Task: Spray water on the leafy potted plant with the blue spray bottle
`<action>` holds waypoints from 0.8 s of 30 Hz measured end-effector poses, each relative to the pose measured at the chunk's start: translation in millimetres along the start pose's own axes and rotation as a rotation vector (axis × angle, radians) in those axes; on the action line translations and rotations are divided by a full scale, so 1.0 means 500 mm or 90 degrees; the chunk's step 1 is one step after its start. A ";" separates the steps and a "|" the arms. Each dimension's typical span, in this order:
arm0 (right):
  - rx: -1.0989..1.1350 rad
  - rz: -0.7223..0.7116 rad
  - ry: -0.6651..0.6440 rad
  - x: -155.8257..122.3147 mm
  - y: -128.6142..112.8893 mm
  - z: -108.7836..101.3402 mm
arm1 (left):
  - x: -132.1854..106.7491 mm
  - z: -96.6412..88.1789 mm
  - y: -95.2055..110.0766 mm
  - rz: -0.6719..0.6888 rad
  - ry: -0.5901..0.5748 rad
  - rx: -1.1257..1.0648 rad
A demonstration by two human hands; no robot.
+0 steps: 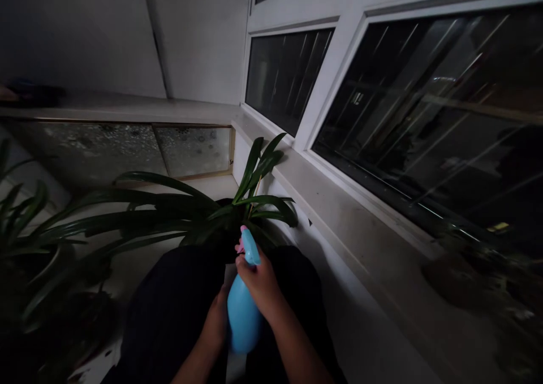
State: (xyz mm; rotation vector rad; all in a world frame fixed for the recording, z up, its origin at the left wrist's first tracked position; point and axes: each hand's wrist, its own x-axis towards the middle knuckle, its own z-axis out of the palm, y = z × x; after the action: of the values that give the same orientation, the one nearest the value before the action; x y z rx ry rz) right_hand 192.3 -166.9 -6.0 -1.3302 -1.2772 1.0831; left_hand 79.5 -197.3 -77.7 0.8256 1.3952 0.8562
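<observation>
A light blue spray bottle (242, 316) with a pink nozzle and trigger stands upright between my knees, its head towards the plant. My right hand (263, 279) is closed around its neck, just under the spray head. Against the bottle's left side rests my left hand (215, 316); its fingers go behind the bottle and are partly hidden. Just beyond the nozzle grows a potted plant (216, 211) with long, dark green strap leaves spreading mostly to the left. Its base is lost in shadow.
On the right, a pale window sill (331, 214) runs below white-framed windows (292, 78). A low cabinet with sliding glass doors (195, 149) stands at the back. More potted plants are on the left (29, 242) and on the sill at right (479, 276). The room is dim.
</observation>
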 end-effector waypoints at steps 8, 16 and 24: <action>0.007 0.116 0.006 0.008 0.059 0.009 | -0.047 0.001 0.058 0.213 0.006 0.246; -0.095 0.085 0.008 -0.009 0.008 0.042 | -0.043 -0.016 0.058 0.304 0.048 0.192; -0.191 0.054 -0.031 -0.030 -0.012 0.030 | -0.043 -0.029 0.066 0.243 -0.019 0.111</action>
State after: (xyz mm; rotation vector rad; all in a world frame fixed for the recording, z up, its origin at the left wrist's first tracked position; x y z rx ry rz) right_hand 175.8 -181.2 -2.6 -1.6013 -1.4742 1.0144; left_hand 64.2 -200.9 -38.8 1.2611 1.3185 1.0156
